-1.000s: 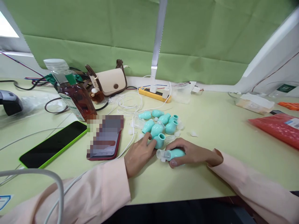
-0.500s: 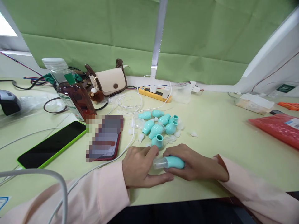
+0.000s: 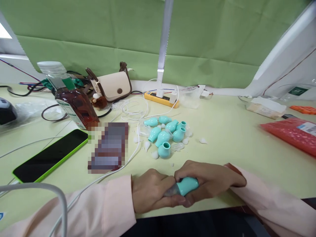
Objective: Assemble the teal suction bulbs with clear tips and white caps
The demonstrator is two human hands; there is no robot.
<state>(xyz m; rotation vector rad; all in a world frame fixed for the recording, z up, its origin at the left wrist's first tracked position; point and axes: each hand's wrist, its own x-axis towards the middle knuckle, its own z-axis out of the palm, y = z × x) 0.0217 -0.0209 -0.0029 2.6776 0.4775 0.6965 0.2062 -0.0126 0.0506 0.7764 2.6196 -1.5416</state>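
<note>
Close to the table's front edge, my right hand (image 3: 209, 181) is wrapped round a glossy teal squeeze bulb (image 3: 188, 186). From the bulb's left end a clear plastic tip (image 3: 172, 190) sticks out, and my left hand (image 3: 153, 192) has thumb and fingers closed on it. Both hands meet there, so the joint is partly covered. Just beyond lies a cluster of several similar teal bulbs; the nearest bulb (image 3: 164, 150) has its round opening facing up. Among them are a clear plastic piece (image 3: 178, 146) and small whitish scraps (image 3: 147, 145).
Left of the bulbs lie a blurred-out phone (image 3: 108, 148) and a green-cased phone (image 3: 50, 154). A tilted-looking bottle (image 3: 76, 103), a cream handbag (image 3: 115, 86) and a yellow power strip (image 3: 153, 98) stand behind. A white cable (image 3: 134, 153) crosses the table. Red packaging (image 3: 291, 131) lies right.
My left hand has closed round the clear tip, where its fingers were apart before. Both hands and the bulb have come lower, nearer the table's front edge. The view has shifted slightly.
</note>
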